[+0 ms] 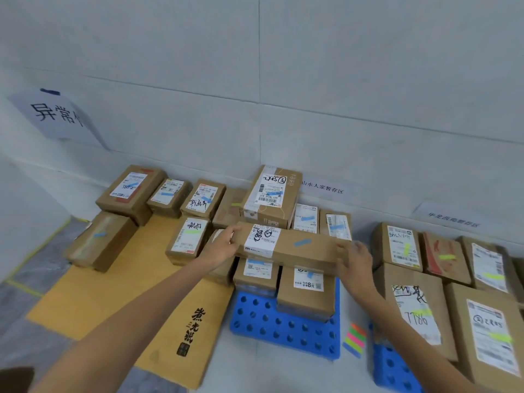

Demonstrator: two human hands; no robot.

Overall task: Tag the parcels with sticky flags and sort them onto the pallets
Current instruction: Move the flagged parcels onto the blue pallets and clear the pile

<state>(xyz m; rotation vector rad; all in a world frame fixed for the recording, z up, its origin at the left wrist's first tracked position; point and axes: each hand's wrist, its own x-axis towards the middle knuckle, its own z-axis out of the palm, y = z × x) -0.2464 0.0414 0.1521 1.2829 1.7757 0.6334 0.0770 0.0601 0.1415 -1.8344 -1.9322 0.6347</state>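
Cardboard, long and narrow: that's the parcel (289, 248) I'm watching, held across mid-view with its long axis running left to right and a blue flag (302, 242) on its top face. I see the left hand (222, 246) curled round the left end and the right hand (354, 260) gripping the right end, so neither is nearer the middle. It lies directly over the two boxes (307, 293) at the back of the blue pallet (283, 333), spanning both, and I judge the set-down is straight down from the fingers. I can't tell whether its underside touches those boxes or hangs just clear, because its own body hides the gap. The right fingertips are blurred, so how far they wrap is unclear. The pad of coloured flags (355, 337) lies on the floor between the pallets, just beside the right forearm. The second pallet (394, 367) is cut off by the lower edge.
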